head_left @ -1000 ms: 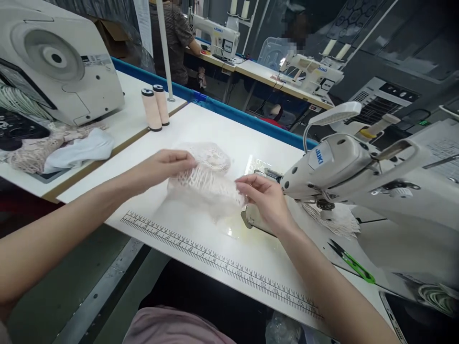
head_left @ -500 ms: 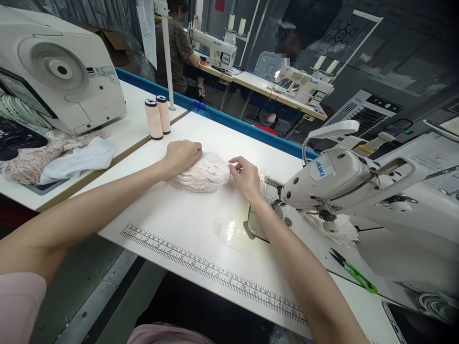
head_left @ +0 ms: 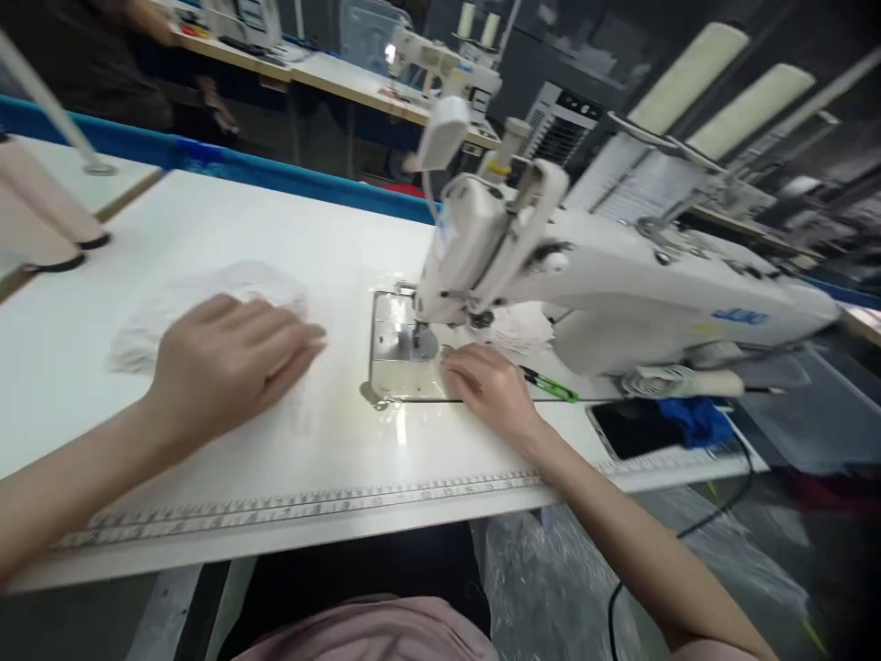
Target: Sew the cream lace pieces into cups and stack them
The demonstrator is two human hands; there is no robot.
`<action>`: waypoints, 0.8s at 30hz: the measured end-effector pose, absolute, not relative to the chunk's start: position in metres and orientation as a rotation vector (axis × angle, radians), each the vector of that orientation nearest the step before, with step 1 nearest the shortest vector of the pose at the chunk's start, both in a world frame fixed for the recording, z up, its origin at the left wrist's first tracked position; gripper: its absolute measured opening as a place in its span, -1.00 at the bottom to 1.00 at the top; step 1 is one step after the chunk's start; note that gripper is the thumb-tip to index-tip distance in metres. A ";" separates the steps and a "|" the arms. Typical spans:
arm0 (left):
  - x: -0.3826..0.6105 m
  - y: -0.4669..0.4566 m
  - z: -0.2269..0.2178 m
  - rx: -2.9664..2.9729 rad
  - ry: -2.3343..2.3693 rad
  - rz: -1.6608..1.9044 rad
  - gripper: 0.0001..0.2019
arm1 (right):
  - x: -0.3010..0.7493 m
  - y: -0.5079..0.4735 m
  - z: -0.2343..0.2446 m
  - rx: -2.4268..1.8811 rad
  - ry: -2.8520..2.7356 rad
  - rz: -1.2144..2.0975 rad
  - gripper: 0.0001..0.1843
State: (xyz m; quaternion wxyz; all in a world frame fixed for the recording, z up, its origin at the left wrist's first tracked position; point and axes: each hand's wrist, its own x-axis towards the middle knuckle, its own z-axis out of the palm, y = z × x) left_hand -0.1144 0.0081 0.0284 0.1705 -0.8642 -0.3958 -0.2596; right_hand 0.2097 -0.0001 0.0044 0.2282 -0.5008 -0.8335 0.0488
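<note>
My left hand (head_left: 238,367), blurred by motion, hovers over the table in front of a pale lace pile (head_left: 199,289). Its fingers reach out to the right and nothing shows in them. The hand hides part of the pile. My right hand (head_left: 492,390) rests on the sewing machine bed, just right of the needle plate (head_left: 406,341). Its fingers are bent and close together; whatever is at their tips cannot be made out. Green thread snips (head_left: 554,386) lie right beside this hand. Behind it, more pale lace (head_left: 519,329) sits under the machine arm (head_left: 619,275).
Two peach thread cones (head_left: 41,207) stand at the left. A phone (head_left: 633,429) and a blue cloth (head_left: 698,420) lie at the right. A printed ruler (head_left: 330,503) runs along the front edge. Another person (head_left: 89,64) is behind the blue trough (head_left: 289,184).
The view has swung right and nearer the machine. My right hand has left the lace pile and moved to the machine bed by the snips. My left hand has come off the pile's top.
</note>
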 end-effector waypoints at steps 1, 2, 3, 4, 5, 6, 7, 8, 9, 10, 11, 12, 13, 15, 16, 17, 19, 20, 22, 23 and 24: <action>-0.099 0.004 0.025 -2.538 -1.026 -0.757 -0.83 | 0.226 0.003 0.004 -1.448 -2.256 0.090 -0.71; -0.083 0.002 0.021 -2.600 -0.936 -0.789 -0.81 | 0.241 0.007 0.004 -1.510 -2.211 0.054 -0.72; -0.067 0.000 0.018 -2.651 -0.872 -0.789 -0.79 | 0.255 0.012 0.004 -1.562 -2.164 0.025 -0.72; -0.053 -0.002 0.015 -2.685 -0.813 -0.791 -0.77 | 0.266 0.018 0.005 -1.606 -2.119 0.003 -0.71; -0.040 -0.002 0.012 -2.702 -0.779 -0.792 -0.76 | 0.275 0.024 0.007 -1.641 -2.076 -0.014 -0.71; -0.030 -0.003 0.008 -2.717 -0.752 -0.787 -0.75 | 0.281 0.030 0.008 -1.671 -2.041 -0.024 -0.72; -0.023 -0.003 0.005 -2.731 -0.729 -0.787 -0.76 | 0.285 0.036 0.010 -1.692 -2.019 -0.026 -0.73; -0.018 -0.003 0.002 -2.741 -0.713 -0.800 -0.78 | 0.286 0.042 0.012 -1.706 -2.011 -0.019 -0.75; -0.016 -0.003 -0.001 -2.753 -0.708 -0.819 -0.80 | 0.286 0.047 0.014 -1.717 -2.013 -0.008 -0.77; -0.016 -0.003 -0.004 -2.764 -0.720 -0.845 -0.82 | 0.284 0.051 0.015 -1.725 -2.023 0.005 -0.79; -0.017 -0.003 -0.007 -2.769 -0.749 -0.881 -0.83 | 0.282 0.055 0.017 -1.733 -2.035 0.015 -0.81; -0.019 -0.003 -0.009 -2.779 -0.791 -0.901 -0.84 | 0.279 0.059 0.018 -1.742 -2.042 0.020 -0.82; -0.021 -0.003 -0.011 -2.788 -0.829 -0.917 -0.84 | 0.276 0.062 0.019 -1.752 -2.045 0.023 -0.81; -0.023 -0.003 -0.013 -2.805 -0.873 -0.923 -0.83 | 0.271 0.068 0.021 -1.778 -2.041 0.034 -0.81; -0.024 -0.002 -0.013 -2.809 -0.879 -0.923 -0.83 | 0.269 0.070 0.021 -1.791 -2.035 0.049 -0.82; -0.024 -0.002 -0.013 -2.812 -0.879 -0.916 -0.82 | 0.268 0.072 0.022 -1.804 -2.027 0.069 -0.85; -0.023 -0.002 -0.013 -2.808 -0.882 -0.908 -0.81 | 0.267 0.073 0.023 -1.823 -2.004 0.122 -0.90; -0.023 -0.001 -0.013 -2.805 -0.886 -0.907 -0.81 | 0.267 0.073 0.024 -1.827 -1.990 0.149 -0.91; -0.023 -0.001 -0.013 -2.801 -0.888 -0.912 -0.80 | 0.267 0.069 0.026 -1.823 -1.965 0.192 -0.91; -0.023 -0.001 -0.013 -2.799 -0.883 -0.917 -0.80 | 0.268 0.067 0.027 -1.816 -1.956 0.207 -0.90; -0.023 -0.002 -0.013 -2.799 -0.874 -0.919 -0.81 | 0.268 0.064 0.028 -1.806 -1.951 0.219 -0.90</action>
